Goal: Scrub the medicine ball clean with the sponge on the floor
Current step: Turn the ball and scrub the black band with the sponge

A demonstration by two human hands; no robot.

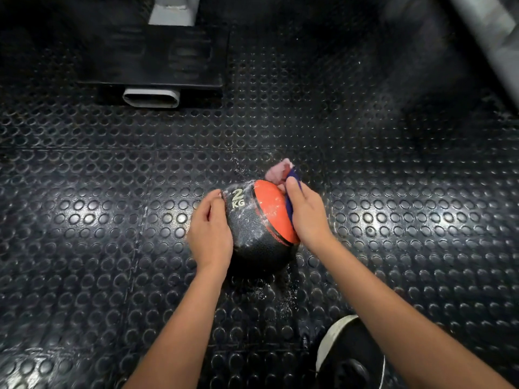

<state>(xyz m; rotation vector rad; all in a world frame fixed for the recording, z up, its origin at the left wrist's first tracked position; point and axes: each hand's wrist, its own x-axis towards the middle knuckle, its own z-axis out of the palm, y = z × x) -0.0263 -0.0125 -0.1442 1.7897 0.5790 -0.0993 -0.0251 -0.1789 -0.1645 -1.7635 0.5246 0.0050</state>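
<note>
A black and orange medicine ball [261, 220] marked "2 KG" sits on the studded black rubber floor [112, 220], streaked with white suds. My left hand [210, 231] rests against the ball's left side, fingers laid along it. My right hand [306, 217] grips a pink and purple sponge [280, 172] and presses it against the ball's upper right, on the orange part. Most of the sponge is hidden behind the hand and the ball.
White foam specks lie on the floor around the ball. A black machine base with a grey oval tube end [151, 97] stands at the back left. A grey bar [494, 32] crosses the top right corner. My black shoe with a white sole [348, 357] is at the bottom right.
</note>
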